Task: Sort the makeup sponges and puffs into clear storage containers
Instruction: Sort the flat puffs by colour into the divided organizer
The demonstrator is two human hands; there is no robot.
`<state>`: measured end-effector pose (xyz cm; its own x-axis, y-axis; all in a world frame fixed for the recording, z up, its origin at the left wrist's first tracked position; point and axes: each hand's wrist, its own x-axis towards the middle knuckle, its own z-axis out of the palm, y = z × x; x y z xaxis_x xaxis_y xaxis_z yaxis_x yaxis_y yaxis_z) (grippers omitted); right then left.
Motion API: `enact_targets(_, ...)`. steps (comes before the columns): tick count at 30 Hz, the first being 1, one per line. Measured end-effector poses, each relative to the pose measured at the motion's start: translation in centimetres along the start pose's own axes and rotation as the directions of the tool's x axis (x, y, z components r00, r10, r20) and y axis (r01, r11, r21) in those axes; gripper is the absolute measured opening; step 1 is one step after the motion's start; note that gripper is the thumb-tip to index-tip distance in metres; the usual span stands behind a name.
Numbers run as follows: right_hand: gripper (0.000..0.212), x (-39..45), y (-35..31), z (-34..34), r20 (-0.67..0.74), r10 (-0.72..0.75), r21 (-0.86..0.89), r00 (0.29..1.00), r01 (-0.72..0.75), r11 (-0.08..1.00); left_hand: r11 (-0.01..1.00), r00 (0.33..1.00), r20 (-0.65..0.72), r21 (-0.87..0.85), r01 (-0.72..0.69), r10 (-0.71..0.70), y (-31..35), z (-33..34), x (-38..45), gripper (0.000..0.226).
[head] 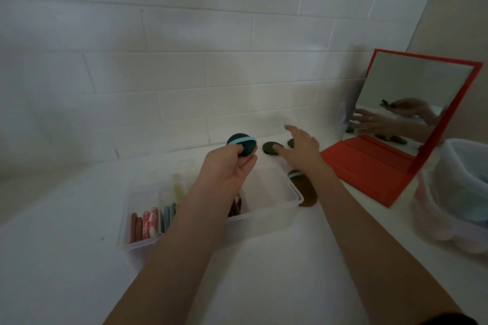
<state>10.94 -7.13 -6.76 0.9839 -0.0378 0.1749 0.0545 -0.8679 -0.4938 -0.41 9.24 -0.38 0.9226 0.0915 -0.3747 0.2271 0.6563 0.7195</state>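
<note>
My left hand (229,167) pinches a dark teal round puff with a light blue strap (242,145) above the far edge of a clear divided container (266,215). My right hand (301,149) reaches beyond the container with its fingers straight, the thumb touching a dark olive puff (269,147) on the white counter. A second small dark puff (290,142) shows just behind the fingers. An olive-brown oval puff with a blue strap (303,188) lies by the container's right side. The container's left compartments hold several upright pink, red and blue puffs (149,225).
A red-framed standing mirror (412,103) with its red base (369,166) stands at the right and reflects both hands. Clear tubs (454,192) holding pale sponges sit at the far right edge. A white tiled wall rises behind the counter.
</note>
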Motion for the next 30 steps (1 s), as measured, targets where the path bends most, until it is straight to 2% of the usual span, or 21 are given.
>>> enact_targets(2, 0.073, 1.6, 0.1, 1.2, 0.102, 0.072, -0.140, 0.992, -0.057, 0.989, 1.000, 1.000, 0.002, -0.005, 0.003, -0.003, -0.2, 0.2, 0.1, 0.037)
enact_targets(4, 0.073, 2.5, 0.3, 2.0, 0.138, 0.111, -0.219, 0.984, -0.079, 0.972, 1.000, 1.000, 0.000, -0.012, 0.004, -0.004, -0.3, 0.2, 0.3, 0.037)
enact_targets(7, 0.064, 3.1, 0.1, 2.6, 0.084, 0.022, -0.326, 0.996, 0.007, 0.945, 1.000, 1.000, 0.009, -0.016, 0.004, -0.004, -0.3, 0.1, 0.6, 0.037)
enact_targets(8, 0.057, 3.1, 0.0, 2.6, 0.037, -0.045, -0.303, 0.998, 0.054, 0.951, 1.000, 1.000, 0.012, -0.021, 0.005, -0.005, -0.3, 0.1, 0.6, 0.037)
enact_targets(10, 0.033, 2.9, -0.1, 2.9, -0.011, -0.171, -0.085, 0.985, 0.169, 0.982, 1.000, 1.000, 0.016, -0.027, 0.005, -0.004, -0.4, 0.1, 0.6, 0.037)
enact_targets(12, 0.011, 2.3, -0.8, 3.1, 0.006, -0.250, 0.133, 0.968, 0.247, 0.960, 0.999, 1.000, 0.020, -0.041, -0.002, 0.003, -0.4, 0.0, 0.7, 0.037)
enact_targets(13, 0.006, 2.0, -1.1, 3.0, 0.004, -0.256, 0.218, 0.967, 0.249, 0.944, 0.999, 1.000, 0.021, -0.045, -0.009, 0.010, -0.4, 0.0, 0.8, 0.037)
enact_targets(15, 0.014, 0.9, -2.3, 1.8, -0.028, -0.181, 0.465, 0.983, 0.173, 0.868, 0.998, 0.999, 0.024, -0.043, -0.038, 0.039, -0.5, -0.2, 0.7, 0.044)
enact_targets(17, 0.015, -0.6, -3.3, -0.5, -0.063, -0.145, 0.674, 0.987, 0.149, 0.724, 0.996, 0.996, 0.017, -0.032, -0.083, 0.083, -0.5, -0.3, 0.7, 0.052)
enact_targets(19, 0.013, -2.4, -4.0, -2.9, -0.117, -0.198, 0.733, 0.973, 0.219, 0.644, 0.994, 0.994, 0.022, 0.005, -0.110, 0.110, -0.5, -0.5, 0.6, 0.053)
enact_targets(22, 0.031, -4.6, -5.1, -4.9, -0.208, -0.358, 0.742, 0.910, 0.385, 0.548, 0.996, 0.995, 0.045, 0.002, -0.084, 0.084, -0.5, -0.4, 0.4, 0.043)
enact_targets(25, 0.039, -5.7, -6.1, -4.8, -0.205, -0.519, 0.679, 0.830, 0.503, 0.535, 0.996, 0.994, 0.105, -0.088, -0.011, 0.020, -0.4, -0.3, -0.1, 0.030)
enact_targets(28, 0.056, -6.2, -6.4, -4.4, -0.133, -0.522, 0.608, 0.842, 0.486, 0.628, 0.990, 0.981, 0.194, -0.130, 0.049, -0.023, -0.2, -0.4, -0.7, 0.031)
enact_targets(30, 0.058, -6.5, -6.5, -4.4, -0.069, -0.544, 0.505, 0.836, 0.499, 0.704, 0.996, 0.974, 0.226, -0.084, 0.033, -0.013, -0.3, -0.5, -0.9, 0.027)
